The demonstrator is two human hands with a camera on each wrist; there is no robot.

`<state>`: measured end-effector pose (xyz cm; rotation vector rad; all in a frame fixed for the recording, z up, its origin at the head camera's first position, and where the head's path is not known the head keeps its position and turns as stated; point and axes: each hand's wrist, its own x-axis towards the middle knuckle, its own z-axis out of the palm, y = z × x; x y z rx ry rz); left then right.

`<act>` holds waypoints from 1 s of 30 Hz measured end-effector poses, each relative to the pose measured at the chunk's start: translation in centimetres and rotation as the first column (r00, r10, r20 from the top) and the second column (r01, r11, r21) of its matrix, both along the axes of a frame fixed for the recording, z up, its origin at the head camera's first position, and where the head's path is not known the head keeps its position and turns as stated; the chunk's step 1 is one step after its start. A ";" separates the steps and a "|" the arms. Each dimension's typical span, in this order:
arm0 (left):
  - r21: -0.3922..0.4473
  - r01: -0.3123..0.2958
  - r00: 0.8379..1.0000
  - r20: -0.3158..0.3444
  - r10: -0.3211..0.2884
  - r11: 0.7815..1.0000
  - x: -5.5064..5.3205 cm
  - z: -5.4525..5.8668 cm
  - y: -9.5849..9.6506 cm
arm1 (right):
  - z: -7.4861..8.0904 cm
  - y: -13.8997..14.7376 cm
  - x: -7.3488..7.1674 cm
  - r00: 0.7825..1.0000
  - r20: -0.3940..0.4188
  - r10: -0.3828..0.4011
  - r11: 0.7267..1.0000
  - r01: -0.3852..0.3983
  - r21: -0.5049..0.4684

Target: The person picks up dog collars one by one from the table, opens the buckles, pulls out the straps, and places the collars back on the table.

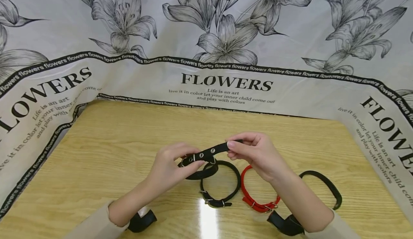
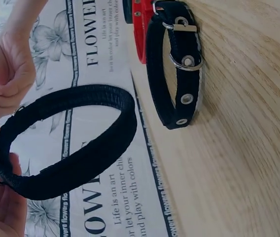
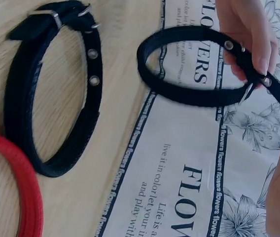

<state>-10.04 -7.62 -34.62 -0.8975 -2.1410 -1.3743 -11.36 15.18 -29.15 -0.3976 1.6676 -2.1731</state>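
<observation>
A black collar [image 1: 222, 147] with metal eyelets is up in both hands, its loop [image 2: 100, 148] hanging below in the left wrist view. Thumb and fingers of my left hand [image 1: 169, 165] grip it at the buckle, where a metal D-ring hangs. My right hand [image 1: 258, 151] pinches the strap's free end, which stretches up and to the right past the buckle. Just below, a second black collar [image 1: 239, 181] lies on the table, its buckle fastened. A red collar [image 1: 255, 206] lies beside it, partly hidden by my right forearm.
Farther right on the wooden table [image 1: 129, 131] is a black band [image 1: 327, 183], partly behind the right forearm. Dark curved pieces [image 1: 143, 221] show by both wrists. A white flower-printed cloth [image 1: 226, 99] with lettering stands along the table's back and sides.
</observation>
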 end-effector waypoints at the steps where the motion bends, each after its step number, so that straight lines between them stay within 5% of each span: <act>1: 0.003 -0.001 1.000 0.004 0.001 1.000 0.1 -0.1 -0.1 | 0.1 0.2 0.0 1.000 -0.001 0.008 1.000 -0.008 0.001; 8: 0.025 0.006 0.988 0.152 -0.010 1.000 0.6 0.3 -0.2 | -0.5 0.9 -0.6 0.995 -0.038 0.089 0.988 -0.083 0.128; 15: 0.086 -0.025 0.927 0.374 -0.009 0.996 0.9 1.0 -0.2 | -3.0 0.2 -0.3 0.983 -0.111 0.149 0.891 -0.085 0.445; 21: 0.144 -0.015 0.913 0.405 -0.045 0.989 0.6 0.9 -0.3 | -3.8 -0.4 0.0 0.987 -0.142 0.081 0.881 -0.005 0.473; 30: 0.146 0.001 0.900 0.431 -0.065 0.989 0.4 0.4 -1.2 | -3.9 0.1 0.0 0.985 -0.170 -0.011 0.901 0.083 0.426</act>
